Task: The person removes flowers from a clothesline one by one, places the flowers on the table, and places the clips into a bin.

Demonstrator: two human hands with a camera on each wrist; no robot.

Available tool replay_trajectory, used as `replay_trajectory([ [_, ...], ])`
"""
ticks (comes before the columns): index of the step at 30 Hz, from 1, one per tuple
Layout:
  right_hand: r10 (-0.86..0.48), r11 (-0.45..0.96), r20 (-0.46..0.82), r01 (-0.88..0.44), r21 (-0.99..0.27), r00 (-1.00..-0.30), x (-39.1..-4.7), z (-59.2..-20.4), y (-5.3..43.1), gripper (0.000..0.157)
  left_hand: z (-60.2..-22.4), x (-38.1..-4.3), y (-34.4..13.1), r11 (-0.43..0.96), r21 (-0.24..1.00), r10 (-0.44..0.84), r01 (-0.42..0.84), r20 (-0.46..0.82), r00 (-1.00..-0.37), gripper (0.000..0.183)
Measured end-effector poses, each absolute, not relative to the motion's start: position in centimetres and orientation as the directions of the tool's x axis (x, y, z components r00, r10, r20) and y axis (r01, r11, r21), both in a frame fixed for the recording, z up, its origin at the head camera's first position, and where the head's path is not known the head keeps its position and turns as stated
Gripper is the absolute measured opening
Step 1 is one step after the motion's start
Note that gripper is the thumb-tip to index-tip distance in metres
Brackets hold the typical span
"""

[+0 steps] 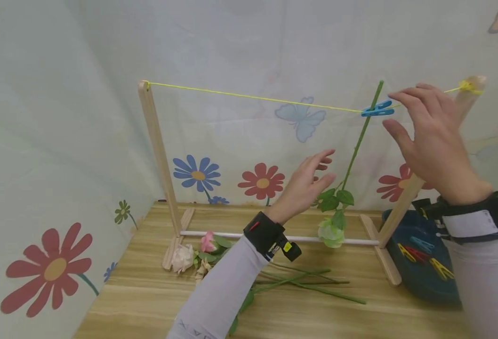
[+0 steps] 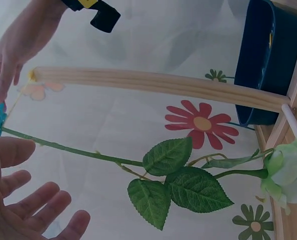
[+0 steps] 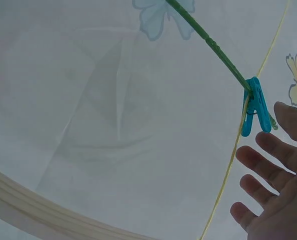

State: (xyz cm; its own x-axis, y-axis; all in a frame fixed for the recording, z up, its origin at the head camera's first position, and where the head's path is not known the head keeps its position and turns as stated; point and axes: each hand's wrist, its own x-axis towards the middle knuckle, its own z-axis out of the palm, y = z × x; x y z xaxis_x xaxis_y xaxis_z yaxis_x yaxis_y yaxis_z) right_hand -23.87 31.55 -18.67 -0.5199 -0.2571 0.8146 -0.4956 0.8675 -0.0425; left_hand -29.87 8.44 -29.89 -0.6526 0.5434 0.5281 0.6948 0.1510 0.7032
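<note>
A pale green rose (image 1: 331, 233) hangs head down from a yellow string (image 1: 253, 97), its stem (image 1: 361, 136) held by a blue clothespin (image 1: 377, 109). My right hand (image 1: 435, 136) is just right of the clothespin, thumb and fingers spread apart around its handle ends. In the right wrist view the clothespin (image 3: 256, 107) grips both string and stem, with the fingertips close beside it. My left hand (image 1: 303, 186) is left of the stem, holding nothing, its fingers loosely extended. Green leaves (image 2: 198, 187) show below that hand's level, above the bloom (image 2: 288, 170).
Wooden posts (image 1: 157, 150) hold the string at both ends, joined below by a white rod (image 1: 228, 234). On the table (image 1: 117, 301) lie a pink rose (image 1: 208, 241), a cream rose (image 1: 183, 258) and several stems. A blue basin (image 1: 422, 282) with yellow, red and blue clothespins stands at right.
</note>
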Motion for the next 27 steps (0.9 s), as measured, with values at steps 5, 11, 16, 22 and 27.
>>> replay_trajectory([
  [5, -0.297, 0.877, 0.760, -0.480, -0.023, -0.579, -24.7, -17.6, 32.2, 0.047, -29.8, -30.0, 9.6, 0.184, 0.721, 0.586, 0.668, 0.465, -0.664, 0.066],
  [11, -0.343, 0.878, 0.719, -0.479, 0.015, -0.605, -25.0, -16.4, 31.9, 0.043, -29.7, -30.0, 10.7, 0.172, 0.751, 0.569, 0.637, 0.452, -0.687, 0.071],
  [16, -0.364, 0.875, 0.686, -0.483, 0.020, -0.630, -25.2, -15.7, 31.3, 0.039, -29.3, -30.0, 11.4, 0.158, 0.761, 0.558, 0.630, 0.457, -0.693, 0.072],
  [22, -0.368, 0.882, 0.671, -0.470, 0.033, -0.643, -25.5, -15.4, 30.8, 0.027, -29.2, -29.9, 12.1, 0.127, 0.794, 0.567, 0.594, 0.433, -0.701, 0.065],
  [27, -0.383, 0.878, 0.673, -0.476, 0.051, -0.634, -25.6, -14.9, 30.7, 0.019, -29.2, -30.0, 12.6, 0.097, 0.793, 0.540, 0.601, 0.466, -0.701, 0.056],
])
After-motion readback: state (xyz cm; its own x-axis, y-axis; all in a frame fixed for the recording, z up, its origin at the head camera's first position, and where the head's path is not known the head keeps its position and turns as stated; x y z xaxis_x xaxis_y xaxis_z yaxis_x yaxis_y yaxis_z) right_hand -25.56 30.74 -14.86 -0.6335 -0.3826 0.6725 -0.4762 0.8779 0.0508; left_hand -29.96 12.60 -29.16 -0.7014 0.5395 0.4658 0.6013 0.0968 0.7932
